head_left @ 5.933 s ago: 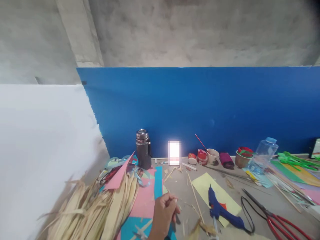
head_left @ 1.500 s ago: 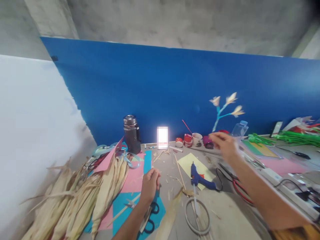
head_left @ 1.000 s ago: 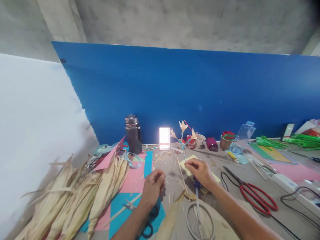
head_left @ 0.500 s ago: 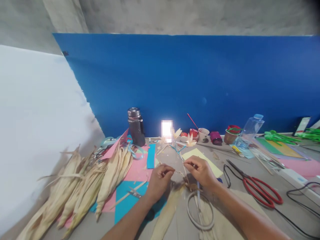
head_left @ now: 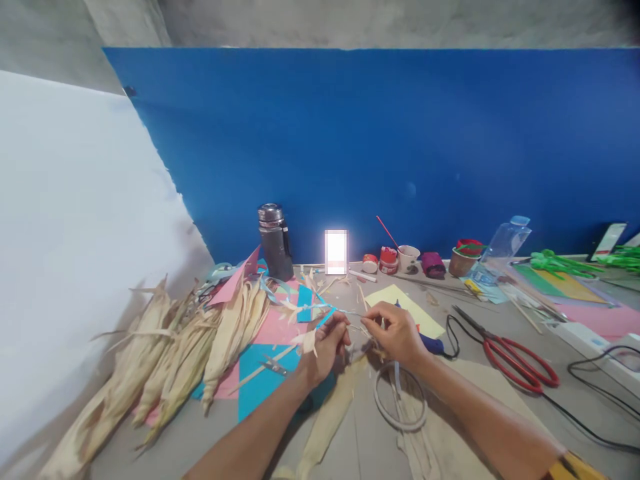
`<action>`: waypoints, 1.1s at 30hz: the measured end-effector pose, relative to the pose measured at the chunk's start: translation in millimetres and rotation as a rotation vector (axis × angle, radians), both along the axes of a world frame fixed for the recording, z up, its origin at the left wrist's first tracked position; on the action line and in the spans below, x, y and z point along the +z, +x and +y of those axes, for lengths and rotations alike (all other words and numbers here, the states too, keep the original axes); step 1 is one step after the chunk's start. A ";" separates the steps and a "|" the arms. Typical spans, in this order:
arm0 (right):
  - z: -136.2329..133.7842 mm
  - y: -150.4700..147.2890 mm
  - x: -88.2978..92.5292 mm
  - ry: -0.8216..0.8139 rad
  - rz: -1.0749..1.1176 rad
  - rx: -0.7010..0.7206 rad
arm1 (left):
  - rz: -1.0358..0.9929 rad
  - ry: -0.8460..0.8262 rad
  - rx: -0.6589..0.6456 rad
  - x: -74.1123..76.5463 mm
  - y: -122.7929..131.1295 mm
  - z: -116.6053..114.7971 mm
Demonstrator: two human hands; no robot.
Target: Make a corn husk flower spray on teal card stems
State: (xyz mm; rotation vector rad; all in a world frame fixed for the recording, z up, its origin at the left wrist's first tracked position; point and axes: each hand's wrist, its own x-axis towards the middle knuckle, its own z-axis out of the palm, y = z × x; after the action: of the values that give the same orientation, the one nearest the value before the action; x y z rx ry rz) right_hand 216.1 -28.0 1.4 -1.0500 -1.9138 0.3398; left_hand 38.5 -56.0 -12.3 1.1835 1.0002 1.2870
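Note:
A small branch of corn-husk flowers on blue-wrapped stems [head_left: 320,311] lies tilted to the left between my hands. My right hand [head_left: 395,331] pinches its stem end. My left hand [head_left: 327,343] is closed around the stem and a husk flower near its middle. Both hands hover just above the table, over blue and pink paper sheets [head_left: 265,363]. A long corn husk [head_left: 325,420] lies below my left hand, and a coil of white wire [head_left: 400,403] lies below my right hand.
A pile of dried corn husks [head_left: 165,360] fills the left. Red-handled scissors [head_left: 505,350], a blue glue gun [head_left: 430,343], a black flask [head_left: 275,241], paint pots [head_left: 387,260], a plastic bottle [head_left: 500,257] and a cable [head_left: 590,400] lie around. A blue board [head_left: 400,147] backs the table.
My right hand fetched the flower branch from the right and brought it to the middle. The branch has tipped from upright to lying leftward, and my left hand has closed on it.

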 end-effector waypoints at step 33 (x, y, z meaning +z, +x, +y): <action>-10.6 -10.7 12.6 -0.274 0.213 0.082 | 0.478 0.230 0.095 13.3 2.9 -6.9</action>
State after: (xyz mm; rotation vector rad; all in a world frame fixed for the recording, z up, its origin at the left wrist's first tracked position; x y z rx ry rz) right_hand 205.4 -38.5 14.0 -1.0657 -1.7527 0.7479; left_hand 41.4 -63.0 1.0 1.6895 1.2863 1.2430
